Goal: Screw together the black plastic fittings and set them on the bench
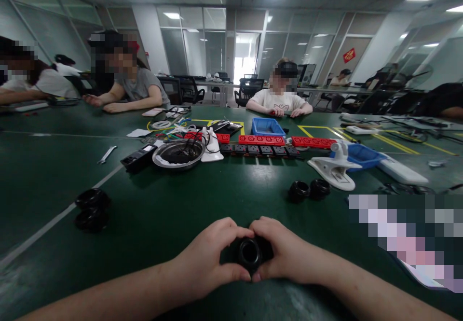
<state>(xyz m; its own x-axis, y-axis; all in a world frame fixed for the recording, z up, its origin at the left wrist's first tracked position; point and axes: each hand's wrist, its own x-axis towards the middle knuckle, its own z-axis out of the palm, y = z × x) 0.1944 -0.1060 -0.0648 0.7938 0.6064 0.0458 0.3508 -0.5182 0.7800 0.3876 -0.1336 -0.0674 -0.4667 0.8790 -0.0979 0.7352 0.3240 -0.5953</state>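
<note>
A black ring-shaped plastic fitting (249, 254) with a round hole sits between my two hands at the near edge of the green table (202, 200). My left hand (206, 258) curls round its left side, thumb underneath. My right hand (282, 253) grips its right side, thumb touching the left thumb below the part. Both hands are closed on it. Two more black fittings (308, 190) lie side by side beyond my right hand. Another pair of black rings (92, 208) lies stacked to the far left.
A metal bowl (178, 154), red and black power strips (267, 145), blue trays (267, 127), a white clamp stand (334, 169), a wrench (106, 154) and a black box (139, 158) lie mid-table. Several people sit along the far and left sides.
</note>
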